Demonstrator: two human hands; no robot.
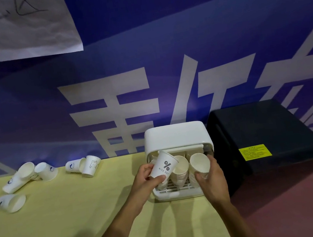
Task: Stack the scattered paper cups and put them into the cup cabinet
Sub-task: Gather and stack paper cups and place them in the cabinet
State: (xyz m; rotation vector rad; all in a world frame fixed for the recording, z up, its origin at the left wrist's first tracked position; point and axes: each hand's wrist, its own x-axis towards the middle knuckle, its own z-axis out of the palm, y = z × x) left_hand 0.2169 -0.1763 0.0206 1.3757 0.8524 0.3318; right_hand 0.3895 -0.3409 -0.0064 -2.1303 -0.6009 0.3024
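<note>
Step in hand: loading, by the look of it; both hands are at the open front of the cup cabinet.
Left hand: fingers curled round a tilted printed cup at the cabinet's left side.
Right hand: grips a nested cup stack at the cabinet's right side.
Left to do: scattered cups lie tipped, well apart on the table.
Next move: probably seat both upright, then gather the rest.
Materials: thin white tapered paper cups with rolled rims; smooth, rounded plastic cabinet with a slatted tray; matte yellow tabletop.
</note>
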